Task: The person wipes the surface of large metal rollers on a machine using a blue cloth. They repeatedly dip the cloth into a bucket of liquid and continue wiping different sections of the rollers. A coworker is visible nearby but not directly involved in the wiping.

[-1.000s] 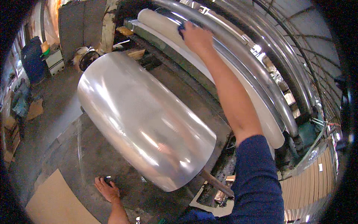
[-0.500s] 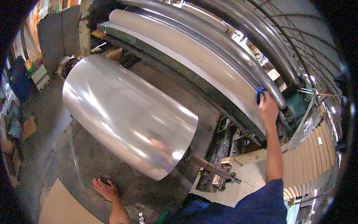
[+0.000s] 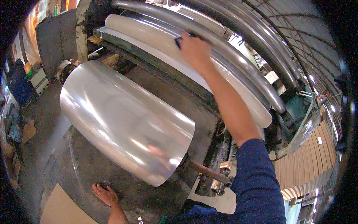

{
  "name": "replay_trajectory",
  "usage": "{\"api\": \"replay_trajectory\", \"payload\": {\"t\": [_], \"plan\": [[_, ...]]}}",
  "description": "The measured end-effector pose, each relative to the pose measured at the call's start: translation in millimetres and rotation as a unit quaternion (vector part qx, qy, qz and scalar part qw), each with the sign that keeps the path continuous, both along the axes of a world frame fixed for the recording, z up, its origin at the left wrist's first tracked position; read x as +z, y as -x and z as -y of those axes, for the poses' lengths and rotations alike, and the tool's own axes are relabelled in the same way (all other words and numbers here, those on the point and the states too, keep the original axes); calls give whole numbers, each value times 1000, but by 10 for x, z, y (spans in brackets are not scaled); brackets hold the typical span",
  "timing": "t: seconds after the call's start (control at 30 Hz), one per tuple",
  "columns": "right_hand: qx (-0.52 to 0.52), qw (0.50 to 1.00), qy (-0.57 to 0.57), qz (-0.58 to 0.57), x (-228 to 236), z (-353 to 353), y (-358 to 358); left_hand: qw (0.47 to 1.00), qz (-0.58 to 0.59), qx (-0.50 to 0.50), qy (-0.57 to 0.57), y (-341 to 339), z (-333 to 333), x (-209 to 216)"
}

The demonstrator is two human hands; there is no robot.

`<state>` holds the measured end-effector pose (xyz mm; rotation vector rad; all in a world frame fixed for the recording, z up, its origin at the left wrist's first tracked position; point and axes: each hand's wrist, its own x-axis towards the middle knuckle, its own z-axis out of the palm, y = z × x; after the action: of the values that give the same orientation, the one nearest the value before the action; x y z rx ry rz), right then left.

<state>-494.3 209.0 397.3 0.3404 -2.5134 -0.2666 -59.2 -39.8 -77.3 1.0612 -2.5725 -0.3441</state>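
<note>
My right hand (image 3: 195, 52) is closed around a small dark blue cloth or pad (image 3: 178, 42). It is at the upper side of a long cream-coloured roller (image 3: 153, 35), where a shiny steel roller (image 3: 238, 56) runs alongside. My fingers partly hide the blue piece. Below my reaching arm lies a large roll of shiny silver sheet (image 3: 126, 119) on a rusty shaft (image 3: 207, 172). Fingers outstretched, my left hand (image 3: 106, 195) rests on a dark surface near the roll's lower side. A small dark round spot beside its thumb is too unclear to name.
A green-black beam (image 3: 149, 61) runs in front of the cream roller. More steel rollers (image 3: 261, 44) lie beyond it. Stacked brown cardboard sheets (image 3: 304, 160) stand at right, and a flat cardboard piece (image 3: 63, 207) lies at lower left.
My right hand has swept with the blue piece from the roller's right end leftward to about its middle. My left hand has stayed nearly in place. The view has shifted slightly.
</note>
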Motion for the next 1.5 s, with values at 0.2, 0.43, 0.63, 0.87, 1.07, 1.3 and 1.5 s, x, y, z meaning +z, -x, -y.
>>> {"api": "replay_trajectory", "payload": {"t": [0.2,0.43,0.63,0.87,1.07,1.3,1.5], "plan": [[-132,988,-10,-80,-78,-1641,-1052,1000,8,-7,16,-78,25,-149],[-247,963,-42,-100,-110,-2383,-1700,998,65,11,4,-29,7,-85],[-58,995,-21,-79,-181,-1151,-471,999,47,11,8,-17,12,-79],[56,996,-31,-55,-67,259,183,999,-30,-14,-24,-14,7,82],[-39,997,-16,-63,-118,-1020,-595,1000,20,4,-5,-6,-8,16],[-237,963,-76,-98,-165,-2625,-1930,999,41,4,0,-29,13,-62],[-135,979,-65,-139,-248,-2232,-1425,999,3,4,32,-29,12,-177]]}}
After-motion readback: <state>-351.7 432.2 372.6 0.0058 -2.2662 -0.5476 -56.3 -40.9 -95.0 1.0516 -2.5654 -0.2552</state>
